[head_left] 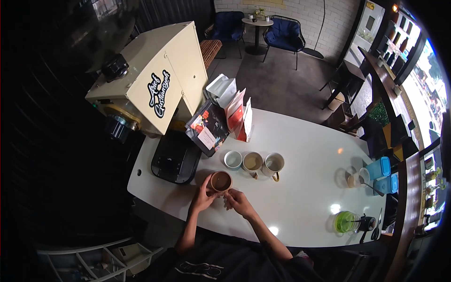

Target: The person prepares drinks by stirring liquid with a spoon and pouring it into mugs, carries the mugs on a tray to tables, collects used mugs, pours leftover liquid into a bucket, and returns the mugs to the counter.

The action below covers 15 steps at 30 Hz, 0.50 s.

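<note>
My left hand (pixel 203 198) is wrapped round the side of a brown cup (pixel 221 181), which sits just above the white counter's near edge. Looking into the cup, I see a brown inside; whether that is liquid is unclear. My right hand (pixel 238 203) is closed, its fingertips pressed together at the cup's near right side, where a handle may be hidden. Beyond the cup stand three more in a row: a small pale cup (pixel 233 160), a beige mug (pixel 252 161) and a grey-white mug (pixel 273 164).
A cream machine (pixel 159 80) rises at left beside a black rounded appliance (pixel 176 157). Behind the cups lean a black printed pack (pixel 209 127) and red-and-white bags (pixel 239 117). On the white counter's (pixel 300 207) right are blue-lidded containers (pixel 378 168) and a green jug (pixel 346 222).
</note>
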Each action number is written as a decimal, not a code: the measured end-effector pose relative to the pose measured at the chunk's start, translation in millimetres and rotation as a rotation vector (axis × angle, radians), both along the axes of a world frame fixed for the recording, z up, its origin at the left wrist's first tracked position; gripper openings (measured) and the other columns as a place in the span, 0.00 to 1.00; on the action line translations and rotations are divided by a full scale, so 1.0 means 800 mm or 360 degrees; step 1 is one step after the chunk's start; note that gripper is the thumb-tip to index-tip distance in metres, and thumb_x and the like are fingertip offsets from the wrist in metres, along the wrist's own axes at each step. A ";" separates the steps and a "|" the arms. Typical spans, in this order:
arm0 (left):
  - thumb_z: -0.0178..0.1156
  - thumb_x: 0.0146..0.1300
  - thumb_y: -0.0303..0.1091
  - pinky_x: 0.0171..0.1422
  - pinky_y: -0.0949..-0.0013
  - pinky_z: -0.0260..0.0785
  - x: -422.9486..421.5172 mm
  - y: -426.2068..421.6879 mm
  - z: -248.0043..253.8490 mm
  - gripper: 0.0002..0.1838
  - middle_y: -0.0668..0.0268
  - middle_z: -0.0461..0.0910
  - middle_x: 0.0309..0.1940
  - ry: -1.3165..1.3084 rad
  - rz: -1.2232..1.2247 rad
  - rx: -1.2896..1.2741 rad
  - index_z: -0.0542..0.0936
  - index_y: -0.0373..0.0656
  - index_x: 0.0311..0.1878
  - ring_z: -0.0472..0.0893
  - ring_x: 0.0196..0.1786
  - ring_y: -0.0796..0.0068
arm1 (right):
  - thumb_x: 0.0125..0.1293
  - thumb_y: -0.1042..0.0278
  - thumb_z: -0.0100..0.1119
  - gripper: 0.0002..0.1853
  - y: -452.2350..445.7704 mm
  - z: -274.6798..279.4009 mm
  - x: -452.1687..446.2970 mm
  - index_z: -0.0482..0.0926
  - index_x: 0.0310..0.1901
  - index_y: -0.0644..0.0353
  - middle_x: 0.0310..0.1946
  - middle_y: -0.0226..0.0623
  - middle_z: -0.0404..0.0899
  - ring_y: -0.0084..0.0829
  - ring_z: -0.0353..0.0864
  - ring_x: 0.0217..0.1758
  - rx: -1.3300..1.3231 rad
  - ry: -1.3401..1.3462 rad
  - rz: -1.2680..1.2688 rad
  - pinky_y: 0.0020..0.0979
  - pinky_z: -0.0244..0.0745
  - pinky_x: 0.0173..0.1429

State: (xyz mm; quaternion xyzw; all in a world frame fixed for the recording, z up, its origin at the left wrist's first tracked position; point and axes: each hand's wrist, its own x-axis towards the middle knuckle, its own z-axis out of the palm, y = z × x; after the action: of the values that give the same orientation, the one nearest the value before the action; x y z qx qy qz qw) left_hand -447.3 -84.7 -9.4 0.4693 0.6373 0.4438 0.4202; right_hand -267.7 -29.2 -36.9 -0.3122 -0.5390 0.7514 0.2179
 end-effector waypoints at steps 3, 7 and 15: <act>0.73 0.55 0.31 0.37 0.73 0.75 -0.022 0.012 0.003 0.46 0.60 0.78 0.56 0.0032 -0.0046 -0.0063 0.57 0.43 0.74 0.83 0.41 0.75 | 0.77 0.57 0.48 0.17 0.006 0.000 -0.025 0.73 0.40 0.66 0.24 0.34 0.77 0.23 0.78 0.25 0.0042 -0.0032 -0.0018 0.26 0.76 0.31; 0.72 0.56 0.30 0.31 0.73 0.74 -0.045 0.023 0.001 0.47 0.59 0.79 0.54 -0.0019 -0.0109 -0.0123 0.55 0.45 0.75 0.82 0.37 0.78 | 0.77 0.58 0.48 0.17 0.012 0.002 -0.043 0.73 0.40 0.66 0.24 0.34 0.77 0.23 0.79 0.25 0.0047 -0.0026 -0.0075 0.26 0.76 0.30; 0.70 0.58 0.29 0.30 0.75 0.74 -0.058 0.045 -0.019 0.46 0.61 0.83 0.45 -0.0100 -0.0139 0.0007 0.55 0.44 0.75 0.83 0.40 0.77 | 0.76 0.58 0.50 0.16 0.024 0.006 -0.057 0.73 0.42 0.67 0.27 0.37 0.79 0.23 0.79 0.26 0.0034 -0.0094 -0.0217 0.26 0.75 0.30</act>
State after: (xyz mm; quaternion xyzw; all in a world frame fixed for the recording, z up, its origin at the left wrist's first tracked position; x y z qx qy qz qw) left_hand -493.6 -48.8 -24.3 0.4835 0.6017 0.4408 0.4580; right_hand -313.4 -10.1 -31.8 -0.3679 -0.5306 0.7195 0.2558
